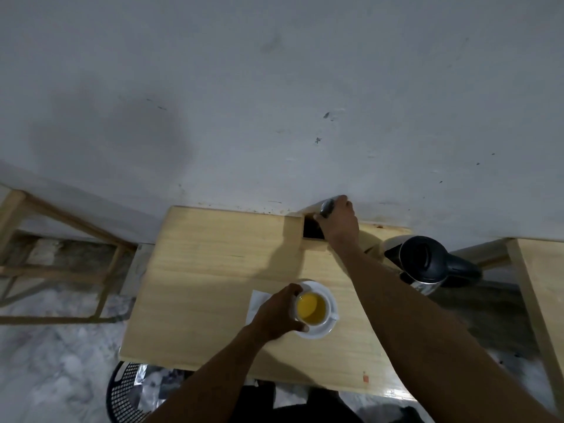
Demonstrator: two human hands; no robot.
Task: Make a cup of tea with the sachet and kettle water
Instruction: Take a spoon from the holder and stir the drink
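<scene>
We take the white cup [314,309] as our landmark: it stands on a white saucer [328,329] near the front middle of the pale wooden table [207,285] and is filled with a yellow-amber liquid. Our left hand [274,315] wraps the cup's left side, thumb and fingers curved round its wall in a hold. Just left of the cup, partly under that hand, lies a white paper napkin [255,303]. Beyond the cup and slightly to its right, against the grey wall [274,102], sits a small open wooden box [312,236] with a dark inside; our right hand [340,221] is over the box's right edge, closed round a metal spoon [326,208] whose bowl points up and away. To the cup's right and a little beyond it stands the black-lidded kettle [427,264], at the table's right edge. Nearer than the cup and to its left, below the table's front edge, we see a black mesh bin [125,392]
</scene>
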